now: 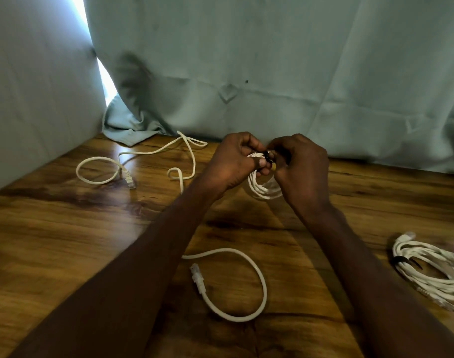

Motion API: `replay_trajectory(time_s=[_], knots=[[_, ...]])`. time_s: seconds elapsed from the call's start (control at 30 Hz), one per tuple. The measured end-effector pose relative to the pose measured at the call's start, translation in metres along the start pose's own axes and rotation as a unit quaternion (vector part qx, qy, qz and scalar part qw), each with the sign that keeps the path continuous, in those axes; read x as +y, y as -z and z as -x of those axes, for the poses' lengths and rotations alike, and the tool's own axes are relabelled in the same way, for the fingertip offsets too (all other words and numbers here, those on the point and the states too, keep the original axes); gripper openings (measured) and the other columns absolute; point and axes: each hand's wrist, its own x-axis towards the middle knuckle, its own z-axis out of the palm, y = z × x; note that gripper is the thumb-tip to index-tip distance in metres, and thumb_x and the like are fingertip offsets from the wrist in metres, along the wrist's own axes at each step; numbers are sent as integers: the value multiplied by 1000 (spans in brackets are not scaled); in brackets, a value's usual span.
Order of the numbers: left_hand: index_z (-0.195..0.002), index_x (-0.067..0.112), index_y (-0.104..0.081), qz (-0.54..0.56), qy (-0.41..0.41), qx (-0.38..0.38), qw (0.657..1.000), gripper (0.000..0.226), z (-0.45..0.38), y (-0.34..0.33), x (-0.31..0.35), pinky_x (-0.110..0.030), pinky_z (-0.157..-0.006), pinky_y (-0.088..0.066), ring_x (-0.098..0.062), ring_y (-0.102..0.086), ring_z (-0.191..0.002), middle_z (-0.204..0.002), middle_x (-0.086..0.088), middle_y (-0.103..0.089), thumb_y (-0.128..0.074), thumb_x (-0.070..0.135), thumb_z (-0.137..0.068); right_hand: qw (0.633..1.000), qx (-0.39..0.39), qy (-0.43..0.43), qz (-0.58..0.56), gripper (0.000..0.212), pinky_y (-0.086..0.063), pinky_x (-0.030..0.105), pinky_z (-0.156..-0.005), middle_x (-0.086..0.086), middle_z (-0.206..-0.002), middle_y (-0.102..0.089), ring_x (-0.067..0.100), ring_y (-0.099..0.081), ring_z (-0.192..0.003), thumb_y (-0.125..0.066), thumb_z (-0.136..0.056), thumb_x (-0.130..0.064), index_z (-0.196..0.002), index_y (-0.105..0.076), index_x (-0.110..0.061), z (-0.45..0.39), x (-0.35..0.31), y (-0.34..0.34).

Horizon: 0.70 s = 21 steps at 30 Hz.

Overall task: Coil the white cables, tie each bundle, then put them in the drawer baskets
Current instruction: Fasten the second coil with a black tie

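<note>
Above the wooden table (66, 241), both hands pinched a black tie (267, 156) atop a coiled cable (262, 188), its loops hanging downward. Left hand (232, 164) and right hand (302, 169) hid the coil's top.

Both my forearms reach forward and angle inward, so my hands meet out in front of me. My left hand (233, 161) has its fingers curled in a pinch, knuckles up. My right hand (302, 166) faces it, fingers bent, fingertips almost touching the left's.
</note>
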Motion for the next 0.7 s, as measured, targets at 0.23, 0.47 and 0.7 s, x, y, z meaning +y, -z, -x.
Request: replay_trajectory(time_s=[0.23,0.47,0.7], knots=[[-108,-11,-62,9,12,22,1000,18,-3,0,-5,-33,-66,-63,-34,-75,-78,-90,-29,-74,-66,-12,-90,998,13,-45,-32,12,-56,38,-78,1,-93,-75,14,-68,-83,-77,-87,-16,-99,-81,-17,0,8,0],[-110,-14,-61,-4,7,-3,1000,22,-1,-1,-4,-34,-69,-65,-27,-76,-73,-92,-28,-74,-67,-13,-89,1000,-4,-14,4,14,-33,9,-63,3,-90,-67,11,-56,-74,-75,-83,-8,-96,-79,-12,4,8,-3],[-109,-13,-62,1,19,19,1000,20,-2,-4,-6,-40,-72,-63,-31,-75,-75,-92,-28,-74,-67,-12,-90,1000,-10,-24,1,14,-37,23,-69,2,-94,-70,15,-63,-81,-74,-88,-10,-100,-79,-14,3,7,-6]])
